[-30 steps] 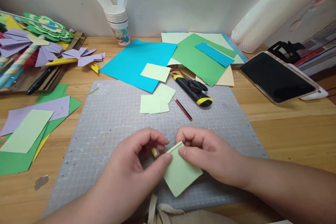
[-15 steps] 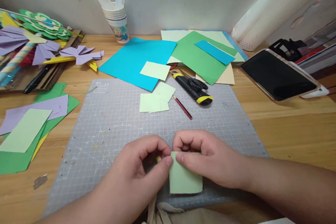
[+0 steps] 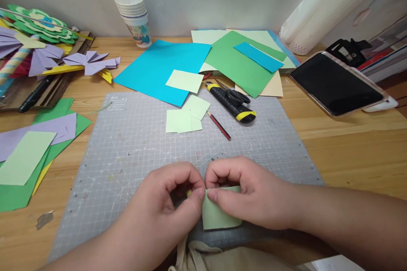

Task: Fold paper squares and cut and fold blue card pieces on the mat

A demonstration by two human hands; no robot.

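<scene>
A small light green paper square point(image 3: 219, 217) is held low over the front part of the grey cutting mat point(image 3: 127, 169). My right hand point(image 3: 251, 192) is closed on its upper edge, thumb on top and fingers behind. My left hand point(image 3: 171, 197) pinches at the paper's upper left corner, thumb against the fingertips, which touch or nearly touch my right fingers. What lies behind the paper is hidden. Farther up the mat are several light green paper pieces point(image 3: 178, 121), a red and black pencil point(image 3: 219, 125), a yellow and black utility knife point(image 3: 229, 102) and black-handled scissors point(image 3: 238, 96).
Blue paper point(image 3: 159, 72) and green paper point(image 3: 244, 63) lie at the back. Stacked paper cups point(image 3: 138, 29) hold pale strips. A phone point(image 3: 337, 84) leans at the right. Folded purple paper shapes point(image 3: 92, 63) and more coloured sheets point(image 3: 62, 133) are on the left.
The view has shifted slightly, moving the tabletop things a little up and left. Both hands keep their pinch on the paper square, which now tilts a little more.
</scene>
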